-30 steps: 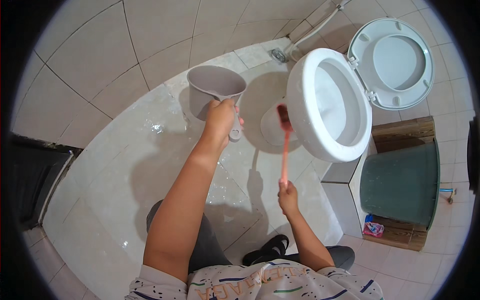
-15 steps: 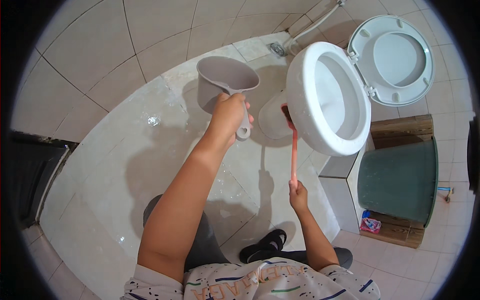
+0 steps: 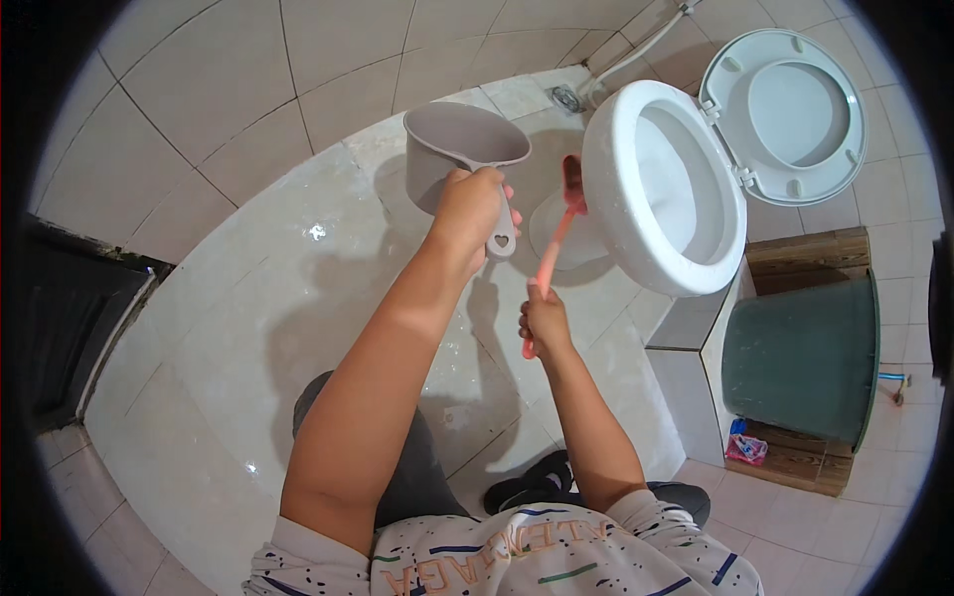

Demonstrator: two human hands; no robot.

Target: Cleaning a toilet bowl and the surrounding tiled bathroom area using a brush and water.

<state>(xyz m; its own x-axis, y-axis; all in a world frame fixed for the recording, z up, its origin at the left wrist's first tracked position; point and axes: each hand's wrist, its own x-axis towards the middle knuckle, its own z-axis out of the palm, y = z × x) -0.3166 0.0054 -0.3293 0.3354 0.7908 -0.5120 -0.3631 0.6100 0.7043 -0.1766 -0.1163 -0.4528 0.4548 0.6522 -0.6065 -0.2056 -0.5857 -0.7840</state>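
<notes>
My left hand [image 3: 471, 221] is closed around the handle of a grey-mauve water dipper [image 3: 442, 164], held out over the floor left of the toilet. The dipper's wide mouth faces up; what is inside cannot be made out. In my right hand [image 3: 546, 323] is the pink handle of a toilet brush [image 3: 561, 230]. Its dark-bristled head points away from me, close to the left outer side of the white toilet bowl [image 3: 603, 204]. Whether the bristles touch the bowl I cannot tell. The toilet's seat and lid [image 3: 785, 117] are raised to the right.
A large green tub [image 3: 795, 358] stands at right by a tiled ledge [image 3: 686, 382], below a small blue-handled tap [image 3: 894, 377]. Near it lies a pink and blue packet [image 3: 747, 449]. A floor drain [image 3: 566, 97] sits behind the toilet. The tiled floor [image 3: 219, 328] shows wet patches.
My right hand has moved up and left with the brush. Its head now shows beside the bowl's outer wall, and its handle slants more. The left hand still holds the dipper.
</notes>
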